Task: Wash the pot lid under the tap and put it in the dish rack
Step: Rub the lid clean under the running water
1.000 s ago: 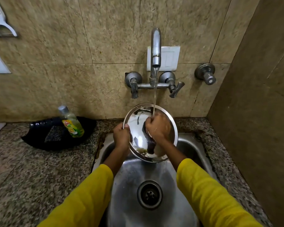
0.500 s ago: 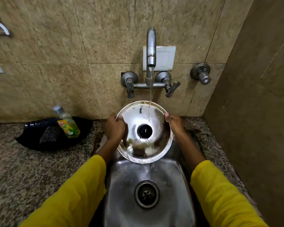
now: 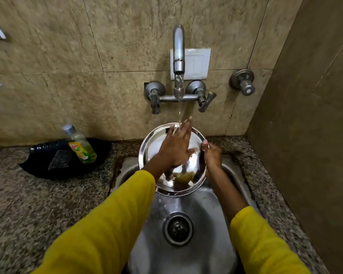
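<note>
Currently washing step in hand. Pot lid [image 3: 156, 143] held tilted over sink [image 3: 196, 254], under stream from tap [image 3: 178, 50]. Right hand [image 3: 213, 157] clamped on lid's right rim. Left hand [image 3: 176, 149] spread flat, fingers extended, laid on lid's face, water striking fingertips. Brownish residue seen on lower part of lid. Next move judged: more rubbing there, then transfer to dish rack, not in view.

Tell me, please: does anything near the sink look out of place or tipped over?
Yes. The green dish soap bottle leans tilted against the crumpled black plastic bag on the granite counter, left of the steel sink, not upright.
</note>
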